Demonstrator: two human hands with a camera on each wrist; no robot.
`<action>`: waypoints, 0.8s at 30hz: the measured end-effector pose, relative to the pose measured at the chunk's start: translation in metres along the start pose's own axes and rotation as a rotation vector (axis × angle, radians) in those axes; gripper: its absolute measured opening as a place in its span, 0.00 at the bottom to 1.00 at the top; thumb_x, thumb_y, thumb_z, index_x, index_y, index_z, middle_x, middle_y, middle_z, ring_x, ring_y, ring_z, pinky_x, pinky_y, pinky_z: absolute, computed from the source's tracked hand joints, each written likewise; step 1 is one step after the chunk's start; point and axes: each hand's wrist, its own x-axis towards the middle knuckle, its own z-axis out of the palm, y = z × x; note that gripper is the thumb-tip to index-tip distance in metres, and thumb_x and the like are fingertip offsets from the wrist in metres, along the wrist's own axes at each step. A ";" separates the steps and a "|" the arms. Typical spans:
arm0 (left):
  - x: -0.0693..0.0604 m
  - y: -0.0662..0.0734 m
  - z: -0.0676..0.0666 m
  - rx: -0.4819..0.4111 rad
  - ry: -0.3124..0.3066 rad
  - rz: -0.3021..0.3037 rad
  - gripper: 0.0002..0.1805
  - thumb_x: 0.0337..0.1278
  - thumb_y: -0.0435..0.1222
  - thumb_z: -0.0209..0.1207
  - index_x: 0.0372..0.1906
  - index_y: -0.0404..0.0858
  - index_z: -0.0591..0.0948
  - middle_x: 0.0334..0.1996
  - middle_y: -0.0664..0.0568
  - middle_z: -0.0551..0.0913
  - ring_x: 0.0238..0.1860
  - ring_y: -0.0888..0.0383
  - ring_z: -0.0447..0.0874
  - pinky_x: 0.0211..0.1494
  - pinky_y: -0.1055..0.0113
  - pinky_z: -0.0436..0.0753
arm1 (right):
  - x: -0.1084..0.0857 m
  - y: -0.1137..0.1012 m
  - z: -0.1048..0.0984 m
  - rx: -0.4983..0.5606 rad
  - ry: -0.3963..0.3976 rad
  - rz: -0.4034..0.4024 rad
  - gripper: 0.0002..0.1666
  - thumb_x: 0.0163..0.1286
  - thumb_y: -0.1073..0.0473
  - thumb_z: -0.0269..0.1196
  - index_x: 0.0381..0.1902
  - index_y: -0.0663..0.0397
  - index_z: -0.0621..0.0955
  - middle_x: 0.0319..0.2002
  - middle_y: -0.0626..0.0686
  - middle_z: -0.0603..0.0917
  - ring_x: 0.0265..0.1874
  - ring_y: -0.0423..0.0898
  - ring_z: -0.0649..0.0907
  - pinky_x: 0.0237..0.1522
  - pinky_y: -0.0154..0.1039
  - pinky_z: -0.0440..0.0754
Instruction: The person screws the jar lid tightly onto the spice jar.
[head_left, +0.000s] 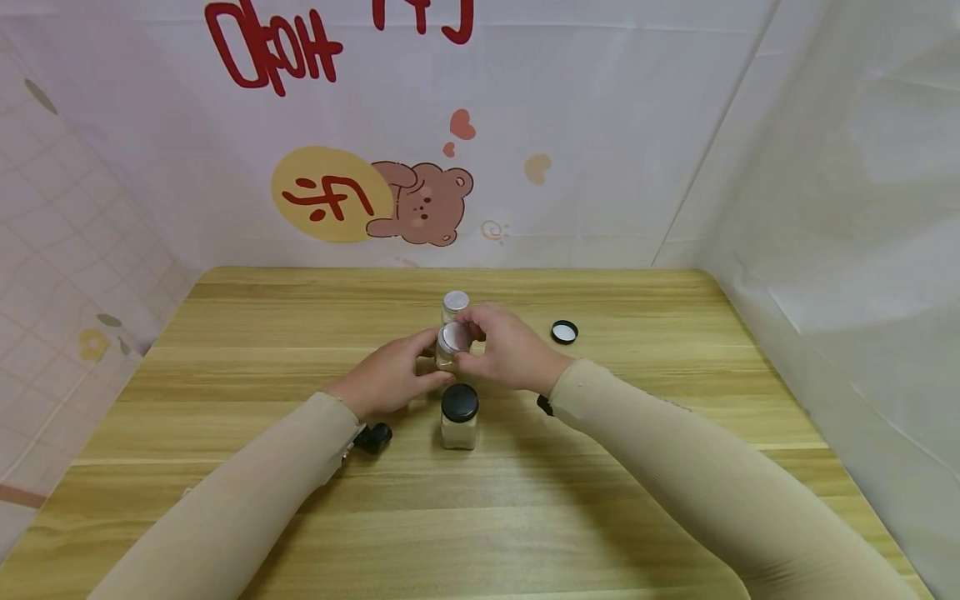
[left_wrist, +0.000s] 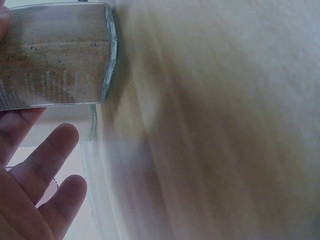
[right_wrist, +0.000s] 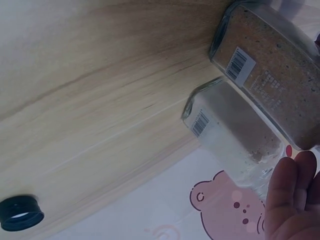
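A square glass jar of brown seasoning point(left_wrist: 55, 60) stands on the table between the two hands, its silvery round top point(head_left: 454, 336) uncovered. My left hand point(head_left: 393, 372) grips the jar's body between thumb and fingers. At the rim of that top, my right hand point(head_left: 512, 346) holds on with thumb and fingers from the right side. Whether the top is a foil seal or a lid I cannot tell. Behind it stands a second jar with pale powder point(right_wrist: 232, 130) and a silvery top. Nearest to me is another jar point(head_left: 459, 432), closed with a black lid point(head_left: 460, 402).
A loose black lid point(head_left: 565, 332) lies upside down on the wooden table point(head_left: 525, 517), right of the jars. White printed cloth point(head_left: 600, 108) rises along the back and sides. Dark wrist-camera parts point(head_left: 372, 437) stick out under the left sleeve.
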 end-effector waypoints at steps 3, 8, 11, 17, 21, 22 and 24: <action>0.000 0.000 0.000 -0.001 0.004 0.007 0.36 0.69 0.52 0.67 0.78 0.56 0.68 0.69 0.54 0.80 0.73 0.51 0.77 0.77 0.45 0.73 | 0.000 -0.001 0.000 -0.009 0.003 -0.008 0.24 0.66 0.62 0.71 0.58 0.63 0.80 0.49 0.56 0.82 0.49 0.58 0.84 0.53 0.44 0.84; 0.000 0.000 0.001 -0.005 0.013 0.028 0.35 0.69 0.50 0.68 0.77 0.56 0.69 0.69 0.55 0.80 0.72 0.51 0.78 0.76 0.45 0.74 | -0.001 -0.004 -0.001 -0.036 0.007 -0.002 0.24 0.64 0.62 0.71 0.58 0.61 0.81 0.47 0.55 0.81 0.47 0.52 0.82 0.54 0.41 0.83; 0.000 0.000 0.002 -0.004 0.016 0.029 0.35 0.69 0.50 0.68 0.77 0.57 0.69 0.68 0.55 0.81 0.71 0.51 0.78 0.76 0.46 0.75 | 0.000 -0.005 -0.001 -0.025 0.004 0.001 0.24 0.64 0.63 0.71 0.58 0.62 0.81 0.49 0.56 0.81 0.47 0.50 0.82 0.55 0.44 0.85; 0.001 -0.001 0.002 -0.005 0.013 0.031 0.36 0.69 0.50 0.68 0.77 0.57 0.69 0.68 0.55 0.81 0.71 0.51 0.78 0.76 0.45 0.75 | 0.001 -0.005 0.000 0.005 -0.005 -0.006 0.24 0.64 0.64 0.71 0.57 0.62 0.81 0.52 0.58 0.80 0.49 0.48 0.83 0.56 0.42 0.86; 0.001 -0.001 0.002 -0.004 0.013 0.035 0.36 0.69 0.51 0.68 0.78 0.57 0.68 0.68 0.55 0.81 0.71 0.51 0.78 0.76 0.46 0.74 | 0.002 -0.004 0.000 0.012 -0.014 0.002 0.24 0.65 0.62 0.73 0.57 0.61 0.82 0.53 0.56 0.81 0.49 0.47 0.83 0.55 0.38 0.85; 0.001 -0.001 0.002 -0.005 0.013 0.038 0.36 0.69 0.51 0.68 0.78 0.57 0.68 0.68 0.55 0.81 0.71 0.51 0.78 0.76 0.45 0.74 | 0.002 -0.004 0.000 0.013 -0.016 0.006 0.24 0.65 0.61 0.74 0.58 0.61 0.82 0.53 0.56 0.81 0.48 0.47 0.83 0.55 0.38 0.85; 0.001 -0.002 0.002 -0.008 0.012 0.040 0.36 0.69 0.51 0.68 0.78 0.57 0.69 0.68 0.55 0.80 0.71 0.51 0.78 0.76 0.45 0.74 | 0.002 -0.004 0.000 0.011 -0.019 0.009 0.25 0.65 0.61 0.74 0.58 0.60 0.82 0.52 0.56 0.81 0.48 0.47 0.83 0.55 0.38 0.84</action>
